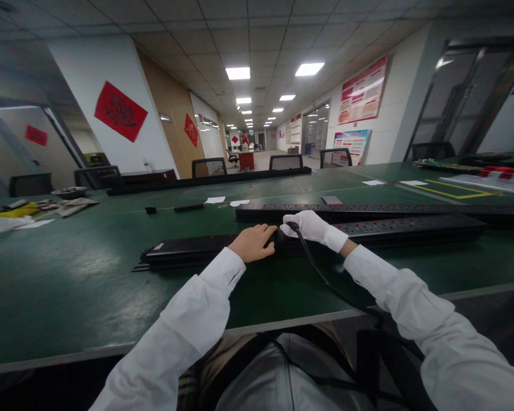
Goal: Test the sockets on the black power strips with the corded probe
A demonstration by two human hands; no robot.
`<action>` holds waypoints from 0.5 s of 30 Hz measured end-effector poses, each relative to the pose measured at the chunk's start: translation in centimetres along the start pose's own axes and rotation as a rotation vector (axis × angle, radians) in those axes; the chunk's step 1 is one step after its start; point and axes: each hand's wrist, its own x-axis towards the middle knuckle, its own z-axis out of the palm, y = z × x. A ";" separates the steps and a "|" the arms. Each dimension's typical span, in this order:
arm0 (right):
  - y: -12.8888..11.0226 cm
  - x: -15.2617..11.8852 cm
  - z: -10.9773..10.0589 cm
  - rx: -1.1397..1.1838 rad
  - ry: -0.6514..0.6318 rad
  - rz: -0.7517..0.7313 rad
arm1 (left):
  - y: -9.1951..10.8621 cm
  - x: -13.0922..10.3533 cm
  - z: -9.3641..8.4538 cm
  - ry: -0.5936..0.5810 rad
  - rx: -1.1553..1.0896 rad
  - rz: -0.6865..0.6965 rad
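Observation:
Two long black power strips lie on the green table. My bare left hand (pixel 252 243) lies over the nearer power strip (pixel 188 248), its thumb on the near side and its fingers bent on top, gripping it. In a white glove, my right hand (pixel 306 226) is closed around the black plug end of a cable (pixel 314 268), just above the same strip. The cable hangs from that hand over the table's front edge towards my lap. Between the hands, dark parts blend together, and whether the plug sits in a socket is hidden.
Behind lies the farther power strip (pixel 257 213), with a phone (pixel 332 200) past it. A long black bar (pixel 223 181) runs along the table's far side. Small black pieces (pixel 188 208) and white papers (pixel 215 200) lie left of centre. A metal bowl (pixel 69 192) stands far left.

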 end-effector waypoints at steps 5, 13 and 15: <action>0.2 0.0 0.2 0.009 0.012 -0.005 | 0.1 0.0 -0.1 -0.007 0.002 0.008; 0.3 0.1 0.3 0.004 0.010 -0.009 | 0.2 0.0 0.1 -0.009 0.027 0.009; 0.3 0.1 0.3 0.005 0.012 -0.009 | 0.2 0.0 0.2 -0.007 0.032 0.012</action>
